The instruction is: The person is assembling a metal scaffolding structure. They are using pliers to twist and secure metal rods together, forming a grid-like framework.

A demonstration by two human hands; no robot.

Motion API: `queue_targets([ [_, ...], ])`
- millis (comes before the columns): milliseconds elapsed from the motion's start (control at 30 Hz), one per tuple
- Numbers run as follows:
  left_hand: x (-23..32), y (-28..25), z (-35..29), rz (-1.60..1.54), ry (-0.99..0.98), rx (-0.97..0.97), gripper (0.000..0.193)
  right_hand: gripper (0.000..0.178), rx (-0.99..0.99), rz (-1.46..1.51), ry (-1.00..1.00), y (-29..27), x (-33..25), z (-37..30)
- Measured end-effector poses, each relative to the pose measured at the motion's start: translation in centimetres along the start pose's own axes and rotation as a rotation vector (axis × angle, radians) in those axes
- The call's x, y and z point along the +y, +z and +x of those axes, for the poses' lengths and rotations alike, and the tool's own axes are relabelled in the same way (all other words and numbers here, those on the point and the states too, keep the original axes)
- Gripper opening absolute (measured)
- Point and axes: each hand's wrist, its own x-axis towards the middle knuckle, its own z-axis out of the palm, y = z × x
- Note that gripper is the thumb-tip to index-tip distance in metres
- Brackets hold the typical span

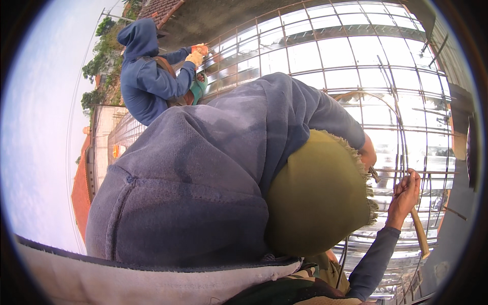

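A bare hand (405,193) in a navy sleeve reaches up from the lower right. I cannot tell whether it is my right hand or the bent co-worker's. Its fingers are closed beside thin upright bars, and a wooden tool handle (420,234) slants down below it; the tool's head is not visible. Close in front bends a co-worker in a blue hoodie (203,168) and an olive hat (317,198). This co-worker's other hand (367,151) is by a short metal tool (375,175) at the bars. My left hand is not in view.
A rebar grid (358,66) spans the upper right over shiny sheeting (305,57). Farther off, another person in a blue hood (147,81) works at the grid with gloved hands (197,55). Pale cloth (152,282) and camouflage fabric (295,292) lie along the bottom.
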Motion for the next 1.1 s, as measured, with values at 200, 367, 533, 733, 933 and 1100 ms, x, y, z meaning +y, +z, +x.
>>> queue_targets([
  [200,0.4,0.5,0.3,0.040,-0.020,0.011,0.046,0.029,-0.025,0.003,0.003,-0.6,0.9,0.1],
  [367,2.2,-0.6,-2.2,-0.014,-0.121,-0.044,0.047,0.043,-0.008,-0.048,-0.030,0.9,-1.5,-1.9],
  [533,2.4,-1.0,0.9,0.246,-0.035,-0.033,0.051,0.037,-0.031,0.007,-0.093,0.4,-4.9,-4.6],
  [733,9.0,-2.9,1.1,0.229,0.186,0.155,0.034,0.039,0.023,0.063,-0.261,-3.5,-11.5,-11.0],
  [933,10.1,-1.7,4.7,0.508,0.366,0.234,0.041,0.046,0.578,0.100,-0.480,-5.9,-14.6,-20.4],
  [1100,8.9,-2.6,6.0,0.704,0.443,0.322,0.047,0.039,0.368,0.181,-0.580,-14.7,-13.7,-30.9],
])
